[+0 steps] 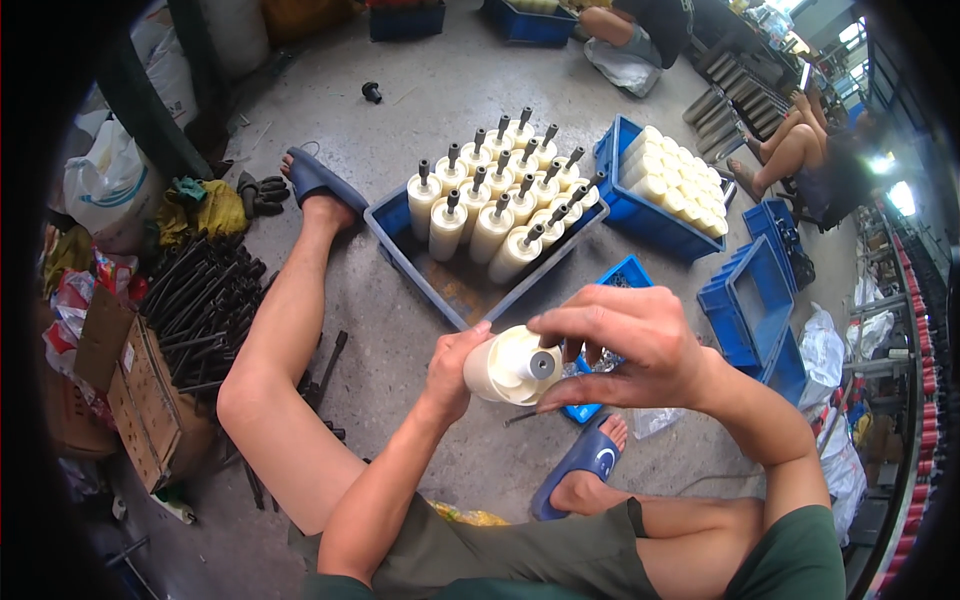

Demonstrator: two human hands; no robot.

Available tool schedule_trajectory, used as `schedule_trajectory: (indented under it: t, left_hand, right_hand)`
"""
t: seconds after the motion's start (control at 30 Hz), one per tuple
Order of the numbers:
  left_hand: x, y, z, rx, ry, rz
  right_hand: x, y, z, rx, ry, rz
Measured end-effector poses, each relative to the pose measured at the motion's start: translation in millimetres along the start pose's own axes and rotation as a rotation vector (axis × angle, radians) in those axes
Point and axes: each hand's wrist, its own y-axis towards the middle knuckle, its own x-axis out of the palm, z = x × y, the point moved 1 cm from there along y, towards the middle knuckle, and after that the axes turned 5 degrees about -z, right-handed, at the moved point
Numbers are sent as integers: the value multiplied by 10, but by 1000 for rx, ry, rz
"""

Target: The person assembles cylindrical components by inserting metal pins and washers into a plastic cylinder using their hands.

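Note:
A cream plastic roller (484,374) is tilted in front of me, its end turned up toward me. A grey shaft end (541,366) with a hole in it shows at the roller's middle. My left hand (450,372) is wrapped round the roller's left side. My right hand (640,345) curves over the other end, thumb at the lower rim and fingertips at the upper rim, around the shaft end. Beyond my hands, a grey-blue crate (425,280) holds several upright cream rollers (492,232) with dark shafts standing out of their tops.
A small blue tray (628,272) of metal parts is partly hidden behind my right hand. Another blue crate (665,228) holds more cream rollers. Dark rods (205,300) lie heaped at left beside a cardboard box (150,400). Stacked blue crates (745,300) stand at right. Other people sit farther back.

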Motion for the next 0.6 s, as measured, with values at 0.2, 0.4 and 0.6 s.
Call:
schedule_trajectory:
  t: [0.2, 0.4, 0.6]
  left_hand:
    - [68, -35, 179, 66, 125, 139]
    - [-59, -64, 319, 86, -32, 160]
    - [-9, 16, 280, 50, -110, 133]
  right_hand:
    - [151, -197, 544, 570, 466, 423]
    - [1854, -725, 1347, 408, 94, -200]
    - [3471, -1449, 2366, 408, -330, -556]
